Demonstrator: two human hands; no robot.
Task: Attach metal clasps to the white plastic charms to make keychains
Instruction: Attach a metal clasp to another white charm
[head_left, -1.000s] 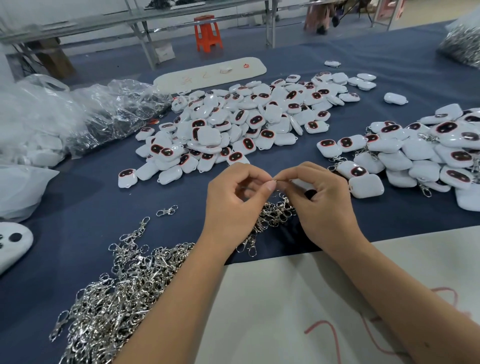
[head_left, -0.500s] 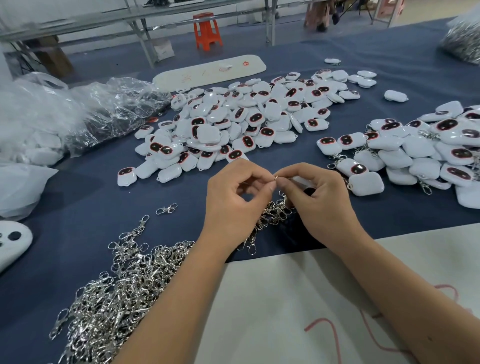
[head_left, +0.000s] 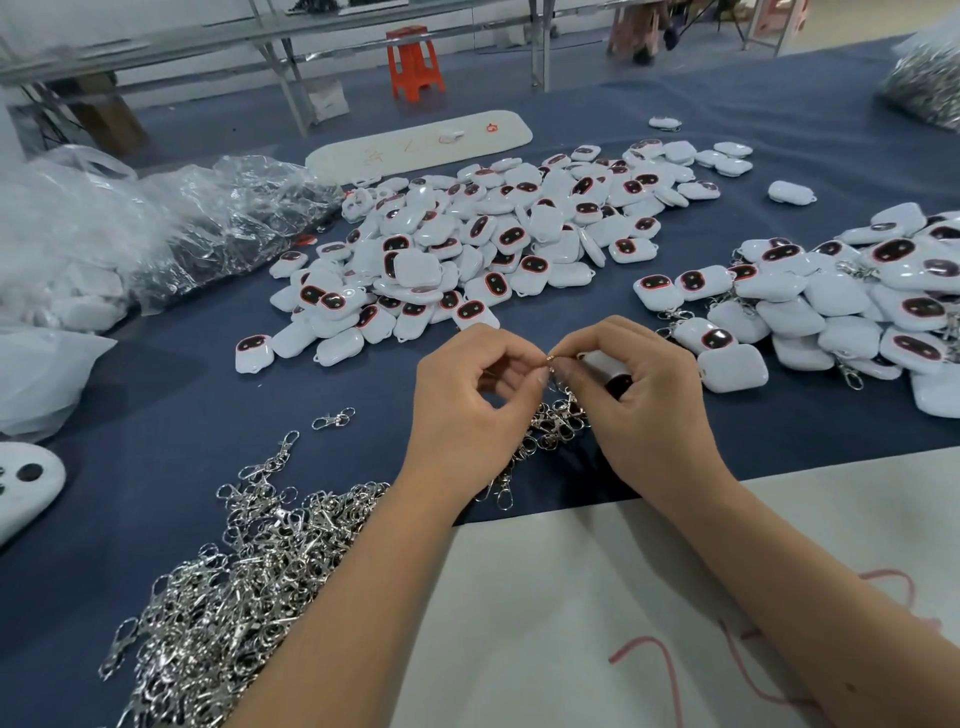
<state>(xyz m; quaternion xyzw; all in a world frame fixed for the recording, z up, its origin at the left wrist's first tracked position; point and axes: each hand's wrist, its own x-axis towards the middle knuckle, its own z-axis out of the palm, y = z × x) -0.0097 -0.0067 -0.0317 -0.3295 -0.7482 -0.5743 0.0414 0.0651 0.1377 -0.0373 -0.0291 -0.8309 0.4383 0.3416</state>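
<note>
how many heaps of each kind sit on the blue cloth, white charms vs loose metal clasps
white charm heaps: 2
loose clasp heaps, one large, one small: 2
total: 4

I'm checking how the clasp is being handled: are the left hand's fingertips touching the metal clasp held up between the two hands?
Touching. The head view shows the left hand pinching the metal clasp between thumb and forefinger, with no gap visible.
</note>
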